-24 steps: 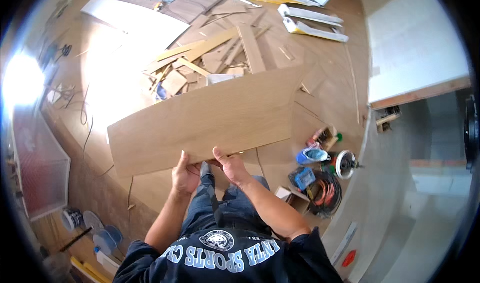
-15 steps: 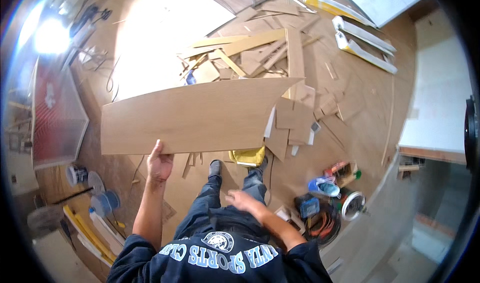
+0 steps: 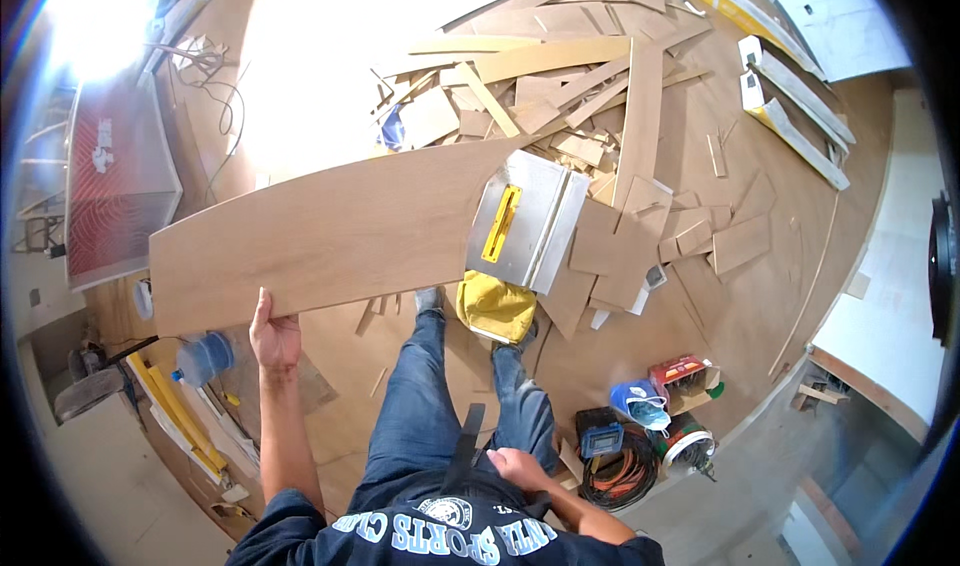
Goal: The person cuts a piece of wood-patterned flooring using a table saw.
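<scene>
The brown floor [image 3: 750, 311] carries a loose pile of wood offcuts [image 3: 535, 91], boards and strips overlapping one another. Left of the pile lies a large white sheet [image 3: 340, 66], washed out by glare; to its right, long white-and-yellow packages [image 3: 800, 134]. Below the pile, toward its right, sit a red box [image 3: 680, 368] and coiled black-and-orange cable [image 3: 622, 471]; below and left, a bluish bottle [image 3: 206, 358].

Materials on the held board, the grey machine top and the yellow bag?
Board: likely plywood or veneered panel; matte tan face, faint grain.
Machine top: looks like bare metal, maybe aluminium; smooth grey, soft sheen.
Yellow bag: probably fabric; dull surface, slack folds. Exact fibre unclear.
</scene>
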The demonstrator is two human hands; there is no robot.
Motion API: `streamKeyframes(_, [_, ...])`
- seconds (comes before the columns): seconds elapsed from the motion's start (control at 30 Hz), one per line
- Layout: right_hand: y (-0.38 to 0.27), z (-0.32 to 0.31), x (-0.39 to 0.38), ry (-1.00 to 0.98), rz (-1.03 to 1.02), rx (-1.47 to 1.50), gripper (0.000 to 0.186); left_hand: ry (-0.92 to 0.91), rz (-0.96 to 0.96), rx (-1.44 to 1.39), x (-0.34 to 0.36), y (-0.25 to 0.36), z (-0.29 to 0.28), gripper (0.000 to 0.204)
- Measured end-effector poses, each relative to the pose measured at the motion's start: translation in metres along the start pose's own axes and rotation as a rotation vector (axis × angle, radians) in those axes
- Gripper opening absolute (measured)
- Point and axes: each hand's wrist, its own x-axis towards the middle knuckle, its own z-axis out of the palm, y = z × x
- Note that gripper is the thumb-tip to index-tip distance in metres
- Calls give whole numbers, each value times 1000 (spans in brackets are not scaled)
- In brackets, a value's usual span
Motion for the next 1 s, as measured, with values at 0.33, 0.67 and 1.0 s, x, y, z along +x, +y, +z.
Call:
streamKeyframes(0.33, [17,-302,340,802,-187,-193,26,69,-175,64,257,-211,-107,24])
streamKeyframes(0.67, [-12,-604,600,526,178,-252,67,-217,-174,-19,411,-377,-157,17])
streamKeyframes(1.0, [16,-621,604,1125,-277,-363,32,-335,-197,-171,487,-451,-128,12])
